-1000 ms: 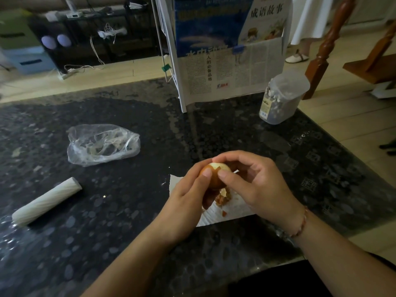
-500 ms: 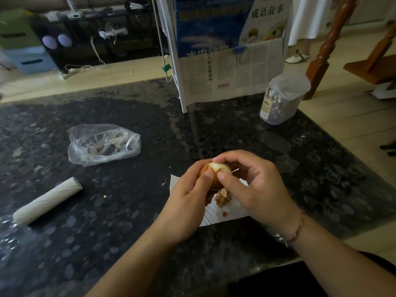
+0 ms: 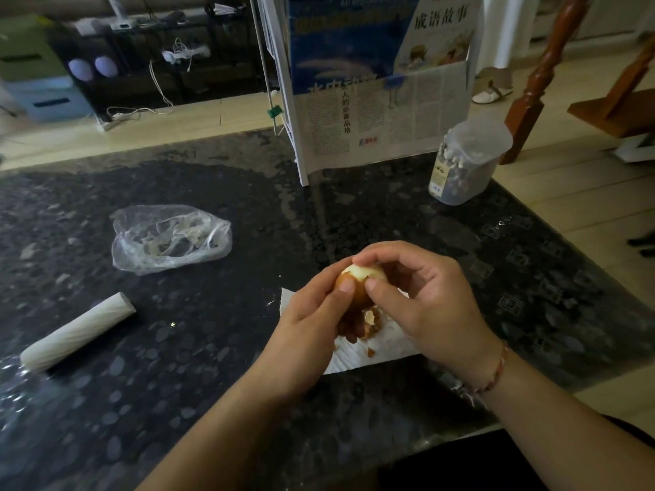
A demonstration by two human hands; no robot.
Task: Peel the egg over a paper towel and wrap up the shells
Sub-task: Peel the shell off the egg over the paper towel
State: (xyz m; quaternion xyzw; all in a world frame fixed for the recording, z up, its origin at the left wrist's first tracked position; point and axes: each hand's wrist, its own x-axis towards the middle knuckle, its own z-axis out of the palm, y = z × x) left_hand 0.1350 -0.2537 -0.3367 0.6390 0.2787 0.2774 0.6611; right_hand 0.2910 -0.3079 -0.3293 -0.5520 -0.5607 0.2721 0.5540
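Seen from the head camera: a person peels a brown-shelled egg (image 3: pixel 358 282) just above a paper towel (image 3: pixel 358 356) spread on a dark patterned table (image 3: pixel 212 349). The left hand (image 3: pixel 312 334) curls round the egg's lower half, thumb against the shell; the right hand (image 3: pixel 421 295) pinches at the bared pale top. Shell fragments (image 3: pixel 370 322) lie on the towel beneath.

The peeling looks under halfway done, and probably goes best in small lifts at the shell's broken edge, with the egg turned over the towel so chips fall on paper.

The towel sits near the table's front edge. A crumpled plastic bag (image 3: pixel 170 239) and a white roll (image 3: pixel 76 331) lie well apart to the left, a lidded plastic jar (image 3: pixel 468 161) far right, leaving open surface around the towel for folding.
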